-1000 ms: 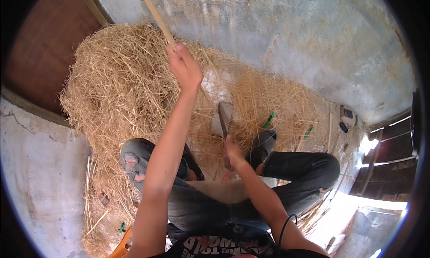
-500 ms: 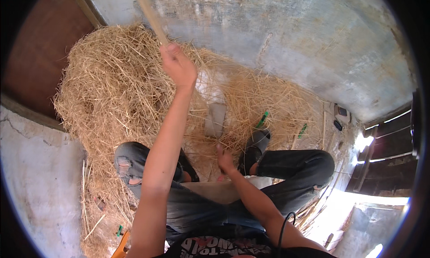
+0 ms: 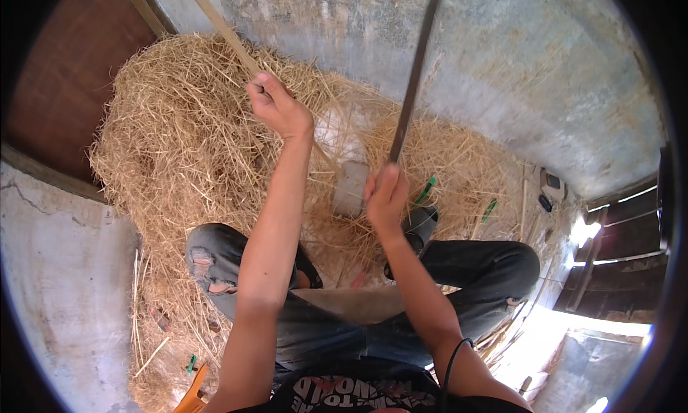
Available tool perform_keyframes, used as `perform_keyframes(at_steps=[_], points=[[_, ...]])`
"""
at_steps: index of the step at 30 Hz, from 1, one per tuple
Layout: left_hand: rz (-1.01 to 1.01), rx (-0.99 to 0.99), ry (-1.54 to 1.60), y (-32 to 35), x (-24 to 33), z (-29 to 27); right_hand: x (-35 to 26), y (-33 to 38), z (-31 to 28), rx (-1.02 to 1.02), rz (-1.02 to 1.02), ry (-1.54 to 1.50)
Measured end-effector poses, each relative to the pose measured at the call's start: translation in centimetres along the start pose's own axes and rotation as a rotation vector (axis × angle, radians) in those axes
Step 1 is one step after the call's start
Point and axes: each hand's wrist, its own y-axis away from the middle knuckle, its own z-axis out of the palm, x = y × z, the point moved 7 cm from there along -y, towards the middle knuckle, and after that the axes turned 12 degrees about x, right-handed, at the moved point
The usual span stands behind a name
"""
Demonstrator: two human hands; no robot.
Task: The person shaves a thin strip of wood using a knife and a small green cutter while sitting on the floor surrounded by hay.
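Observation:
My left hand (image 3: 276, 106) grips a long pale bamboo strip (image 3: 222, 29) that slants from the upper left down toward a grey block (image 3: 351, 187) in the straw. A long dark blade (image 3: 414, 76) is raised upright in my right hand (image 3: 385, 191), its tip pointing up toward the concrete wall. The blade stands to the right of the strip and apart from it. I sit on the ground in dark jeans with my knees (image 3: 208, 252) spread, one shoe (image 3: 419, 223) beside the block.
A big heap of dry straw (image 3: 165, 140) fills the ground ahead and to the left. A grey concrete wall (image 3: 516, 69) curves behind it. Green-handled tools (image 3: 426, 189) lie in the straw at right. A brown wooden panel (image 3: 64, 76) stands at upper left.
My right hand has swung the blade up from low near the block to upright. My left hand holds the strip in much the same place.

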Motion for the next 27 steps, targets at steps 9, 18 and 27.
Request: perform_keyframes(at_steps=[9,18,27], points=[[0.159,0.126,-0.217,-0.2,0.8,0.0,20.1,11.0,-9.9,-0.132,0.734,0.725],[0.193,0.266,-0.323,-2.1,-0.6,-1.1,-1.0,0.0,1.5,-0.029,-0.048,-0.063],[0.321,0.196,-0.324,-1.1,0.7,0.1,20.6,12.0,-10.0,-0.148,0.511,0.859]])
